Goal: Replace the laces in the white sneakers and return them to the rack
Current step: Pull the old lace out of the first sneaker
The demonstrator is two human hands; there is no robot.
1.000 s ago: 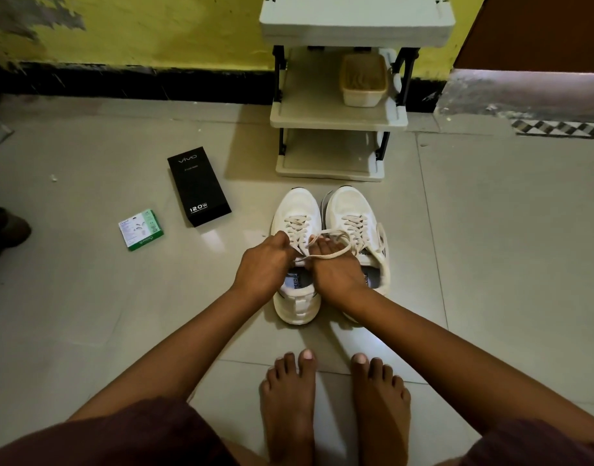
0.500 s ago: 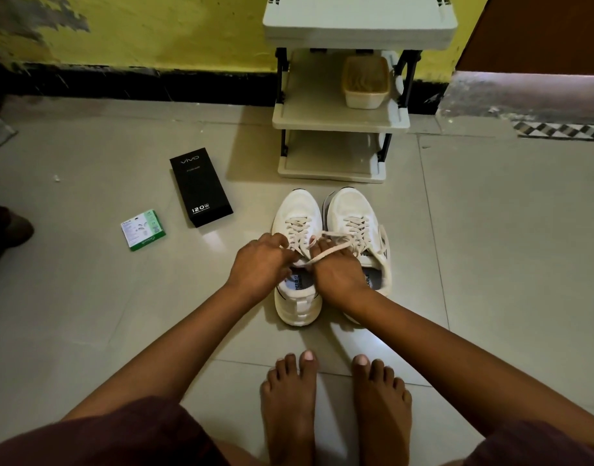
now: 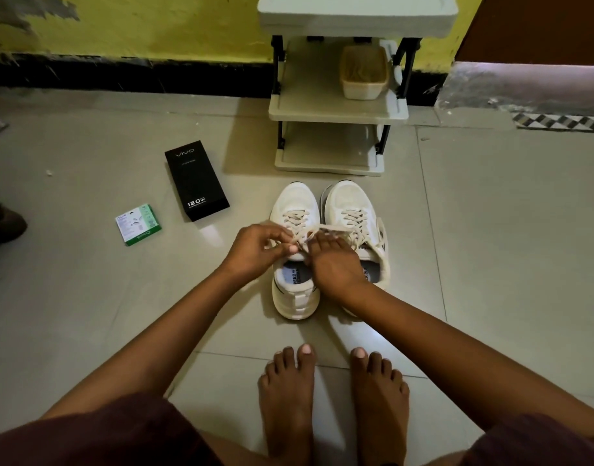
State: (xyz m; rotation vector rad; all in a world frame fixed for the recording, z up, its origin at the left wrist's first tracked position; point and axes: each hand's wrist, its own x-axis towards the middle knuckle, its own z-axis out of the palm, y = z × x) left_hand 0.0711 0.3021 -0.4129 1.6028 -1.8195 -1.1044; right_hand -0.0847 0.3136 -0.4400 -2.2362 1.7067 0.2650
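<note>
On the floor before the rack (image 3: 337, 111), laces are being tied.
Lace ends (image 3: 317, 232) of the left sneaker (image 3: 295, 250) are pinched by the left hand (image 3: 260, 250) and right hand (image 3: 335, 264), seemingly for knotting; the right sneaker (image 3: 351, 210) is kept touching alongside.

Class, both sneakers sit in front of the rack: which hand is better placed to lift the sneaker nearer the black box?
Probably left: the left hand is over the left sneaker, nearest the black box.
</note>
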